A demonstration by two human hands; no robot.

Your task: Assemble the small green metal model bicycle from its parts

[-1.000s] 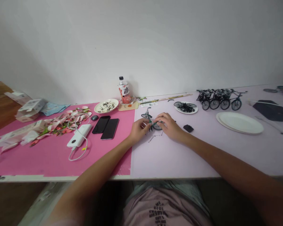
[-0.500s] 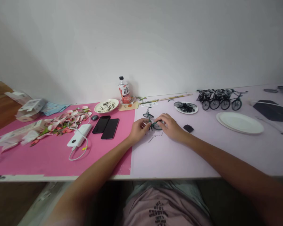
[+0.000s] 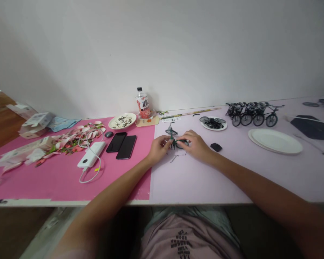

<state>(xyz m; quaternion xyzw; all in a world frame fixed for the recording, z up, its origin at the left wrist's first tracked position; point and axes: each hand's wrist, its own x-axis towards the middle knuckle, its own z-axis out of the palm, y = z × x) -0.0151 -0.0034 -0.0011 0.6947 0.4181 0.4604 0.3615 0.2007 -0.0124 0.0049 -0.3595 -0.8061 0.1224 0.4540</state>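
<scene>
A small dark-green toy bicycle [image 3: 172,138] is held between my hands just over the pale tabletop, one wheel pointing toward the wall and the other lying to the right. My left hand [image 3: 159,148] pinches its frame from the left, thumb and fingers closed. On the other side, the fingers of my right hand [image 3: 192,143] close on the bicycle by its right-hand wheel. Thin dark parts [image 3: 174,158] lie on the table just below it. To the right of my right hand rests a small black piece [image 3: 216,147].
Several assembled toy bicycles [image 3: 252,114] stand in a row at the back right, near a plate of black parts [image 3: 213,123]. White plates [image 3: 277,141] lie at right. Leftward are two phones [image 3: 126,146], a white power bank [image 3: 91,154], loose petals [image 3: 78,138] and a bottle [image 3: 143,104].
The right fingers have shifted slightly on the bicycle, and its right-hand wheel shows more plainly. My left hand keeps nearly the same place.
</scene>
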